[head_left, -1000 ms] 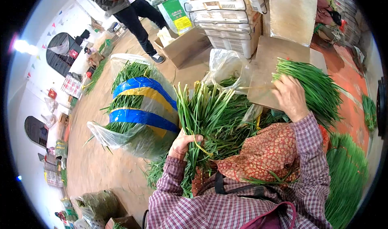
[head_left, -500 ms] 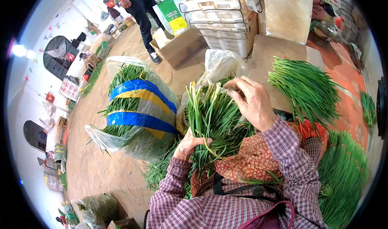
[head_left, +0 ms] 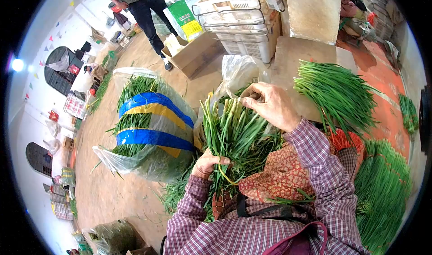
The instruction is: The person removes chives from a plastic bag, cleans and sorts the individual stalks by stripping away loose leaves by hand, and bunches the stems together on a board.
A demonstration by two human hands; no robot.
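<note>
My left hand (head_left: 208, 164) is closed around a bunch of chives (head_left: 225, 133), held upright with the pale cut ends on top. A yellowed leaf (head_left: 221, 171) curls down beside the left thumb. My right hand (head_left: 272, 105) is above and right of the bunch, thumb and fingers pinched together close to the pale ends; what is between them, if anything, is too small to make out. Loose chives lie behind the bunch on my lap, next to a red patterned cloth (head_left: 281, 174).
A taped plastic bale of greens (head_left: 157, 151) stands at left. On the right lie a trimmed pile of chives (head_left: 335, 95) and a larger stack (head_left: 382, 196). Ahead are a cardboard box (head_left: 195, 59), white crates (head_left: 245, 27) and a standing person (head_left: 150, 16).
The view has shifted slightly. My right hand has come down and left, nearer the pale ends. The bunch leans a little more to the left in my left hand.
</note>
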